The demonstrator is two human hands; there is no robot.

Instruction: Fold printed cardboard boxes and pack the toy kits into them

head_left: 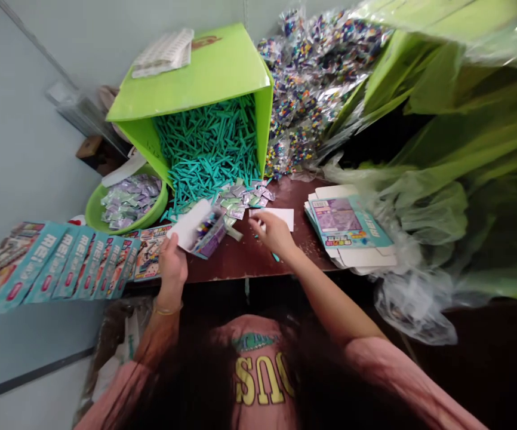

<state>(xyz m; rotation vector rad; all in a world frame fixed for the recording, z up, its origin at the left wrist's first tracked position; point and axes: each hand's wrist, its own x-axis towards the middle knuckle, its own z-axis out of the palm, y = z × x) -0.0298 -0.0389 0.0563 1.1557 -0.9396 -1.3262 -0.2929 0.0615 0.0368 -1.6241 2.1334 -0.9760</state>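
My left hand (173,263) is closed on a small purple-and-teal cardboard box (211,239), which is tilted with its white flap raised. Colourful pieces show inside the box. My right hand (274,232) hovers to the right of it with fingers pinched together; whatever they hold is too small to make out. Partly behind those fingers lies a white card (288,216) on the dark red table (240,266). Small flat sachets (234,200) are scattered just beyond the box.
A green bin (187,89) on its side spills teal sticks (214,143). Left of it stands a green basin (160,212) of sachets. Filled boxes (74,263) line the left edge. Flattened cartons (352,224) lie right, near plastic bags (433,209). Bags of colourful pieces (303,89) pile behind.
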